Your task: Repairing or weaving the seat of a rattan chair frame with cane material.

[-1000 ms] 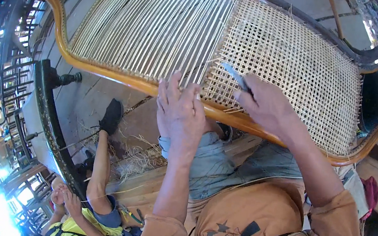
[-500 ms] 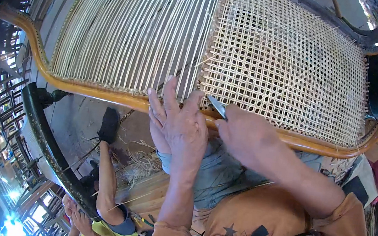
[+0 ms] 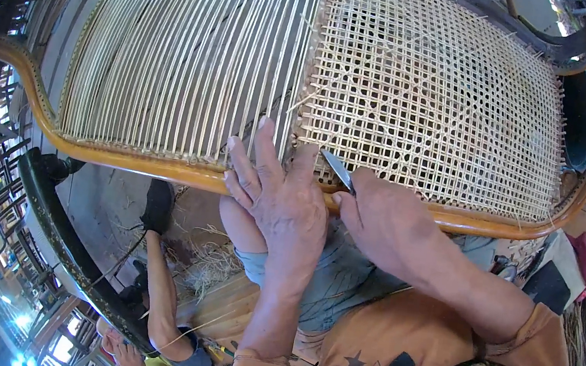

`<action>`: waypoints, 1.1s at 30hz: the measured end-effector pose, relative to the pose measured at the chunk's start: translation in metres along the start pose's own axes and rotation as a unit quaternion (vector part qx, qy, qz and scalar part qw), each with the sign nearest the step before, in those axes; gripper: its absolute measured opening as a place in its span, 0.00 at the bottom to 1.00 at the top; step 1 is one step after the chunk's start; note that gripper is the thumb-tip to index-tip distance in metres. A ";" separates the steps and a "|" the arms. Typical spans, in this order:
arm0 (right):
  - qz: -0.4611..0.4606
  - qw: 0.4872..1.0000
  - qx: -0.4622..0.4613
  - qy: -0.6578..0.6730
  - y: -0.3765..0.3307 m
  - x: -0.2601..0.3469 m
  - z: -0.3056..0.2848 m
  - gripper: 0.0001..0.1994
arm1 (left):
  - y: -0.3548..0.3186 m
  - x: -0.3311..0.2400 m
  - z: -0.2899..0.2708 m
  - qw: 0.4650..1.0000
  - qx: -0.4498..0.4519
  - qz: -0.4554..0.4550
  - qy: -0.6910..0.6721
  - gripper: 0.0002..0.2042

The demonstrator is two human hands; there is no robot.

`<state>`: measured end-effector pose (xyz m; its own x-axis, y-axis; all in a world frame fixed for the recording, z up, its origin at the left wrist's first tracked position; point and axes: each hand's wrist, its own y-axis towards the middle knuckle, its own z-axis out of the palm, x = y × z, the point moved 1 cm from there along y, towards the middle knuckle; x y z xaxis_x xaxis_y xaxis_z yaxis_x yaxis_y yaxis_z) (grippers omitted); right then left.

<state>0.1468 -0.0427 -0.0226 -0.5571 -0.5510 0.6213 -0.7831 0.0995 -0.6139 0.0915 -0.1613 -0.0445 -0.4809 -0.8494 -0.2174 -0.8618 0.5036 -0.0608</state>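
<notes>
Woven cane panel (image 3: 426, 89) spans upper centre to upper right, above wooden rail (image 3: 482, 223). Left hand (image 3: 283, 200), centre: fingers spread, grasping nothing. Right hand (image 3: 393, 219), right of centre: clenched round knife (image 3: 338, 170). Advisable: shallow blade, angled clear of left fingertips; contact unclear.
</notes>
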 end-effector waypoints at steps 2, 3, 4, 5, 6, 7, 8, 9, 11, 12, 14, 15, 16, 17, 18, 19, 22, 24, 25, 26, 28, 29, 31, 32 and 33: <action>-0.006 1.000 -0.003 -0.002 -0.001 0.005 0.007 0.13 | 0.002 0.000 0.000 1.000 0.011 -0.011 -0.021 0.16; 0.001 1.000 0.010 -0.016 -0.001 0.005 0.009 0.14 | 0.002 0.000 -0.001 0.999 0.010 -0.011 -0.037 0.17; 0.008 1.000 0.010 -0.018 0.000 0.004 0.010 0.14 | 0.003 0.001 -0.001 0.999 0.013 -0.010 -0.037 0.17; 0.003 1.000 0.011 -0.011 0.000 0.002 0.011 0.14 | 0.004 0.001 -0.001 0.999 0.016 -0.010 -0.037 0.17; -0.001 1.000 0.010 -0.003 0.000 0.000 0.011 0.15 | 0.004 0.001 -0.002 0.999 0.019 -0.010 -0.036 0.17; -0.009 1.000 0.001 0.008 0.000 -0.002 0.010 0.15 | 0.003 0.001 -0.002 0.999 0.021 -0.008 -0.034 0.17; -0.020 1.000 -0.009 0.018 0.000 -0.005 0.008 0.15 | 0.001 0.000 -0.003 0.999 0.020 -0.007 -0.032 0.16; -0.024 0.999 -0.015 0.027 -0.002 -0.008 0.005 0.15 | -0.002 -0.001 -0.004 0.999 0.018 -0.007 -0.029 0.16; -0.031 0.997 -0.061 0.043 -0.013 -0.015 -0.002 0.16 | -0.018 -0.005 -0.012 0.997 -0.043 -0.018 -0.056 0.14; -0.029 0.995 -0.087 0.049 -0.021 -0.019 -0.006 0.16 | -0.028 -0.009 -0.015 0.994 -0.077 -0.023 -0.071 0.14; -0.041 0.997 -0.049 0.040 -0.036 -0.028 -0.013 0.17 | -0.053 -0.018 -0.017 0.935 -0.050 -0.085 -0.340 0.14; -0.051 0.998 -0.022 0.024 -0.047 -0.031 -0.012 0.17 | -0.065 -0.024 -0.016 0.864 0.002 -0.130 -0.486 0.15; -0.058 0.998 0.004 0.006 -0.058 -0.033 -0.011 0.18 | -0.078 -0.030 -0.013 0.802 0.081 -0.175 -0.566 0.15; -0.065 0.997 0.033 0.020 -0.068 -0.034 -0.008 0.18 | -0.089 -0.037 -0.010 0.724 0.157 -0.209 -0.638 0.16; -0.071 0.997 0.038 0.013 -0.077 -0.036 -0.003 0.19 | -0.098 -0.044 -0.003 0.710 0.232 -0.215 -0.629 0.19; -0.070 0.996 0.046 0.005 -0.086 -0.037 0.001 0.19 | -0.102 -0.051 0.005 0.689 0.302 -0.221 -0.620 0.22; -0.046 0.997 0.059 0.005 -0.103 -0.058 0.003 0.20 | -0.108 -0.068 0.024 0.614 0.327 -0.193 -0.692 0.27; -0.077 0.997 -0.006 0.009 -0.111 -0.079 -0.005 0.21 | -0.108 -0.073 0.031 0.606 0.309 -0.182 -0.710 0.25; -0.119 0.990 -0.072 0.009 -0.116 -0.092 -0.013 0.20 | -0.105 -0.076 0.035 0.567 0.299 -0.203 -0.740 0.24; -0.165 0.976 -0.139 0.006 -0.122 -0.107 -0.022 0.20 | -0.104 -0.077 0.037 0.535 0.289 -0.227 -0.761 0.24; -0.052 0.963 -0.261 0.045 -0.134 -0.144 -0.046 0.17 | -0.105 -0.077 0.040 0.442 0.231 -0.311 -0.809 0.19; 0.009 0.953 -0.293 0.081 -0.140 -0.166 -0.060 0.15 | -0.106 -0.076 0.041 0.402 0.236 -0.338 -0.818 0.18; 0.047 0.923 -0.368 0.105 -0.151 -0.207 -0.088 0.12 | -0.108 -0.074 0.044 0.368 0.215 -0.391 -0.816 0.13; 0.029 0.906 -0.411 0.099 -0.156 -0.224 -0.100 0.11 | -0.109 -0.073 0.046 0.387 0.220 -0.371 -0.815 0.12; 0.027 0.887 -0.452 0.093 -0.162 -0.240 -0.111 0.10 | -0.109 -0.073 0.048 0.412 0.217 -0.364 -0.807 0.11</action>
<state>0.3767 0.1655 -0.0187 -0.5706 -0.3867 0.7245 -0.6088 0.7912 -0.0572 0.2285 -0.1467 -0.0683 0.9141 0.2340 -0.3313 -0.4051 0.4861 -0.7744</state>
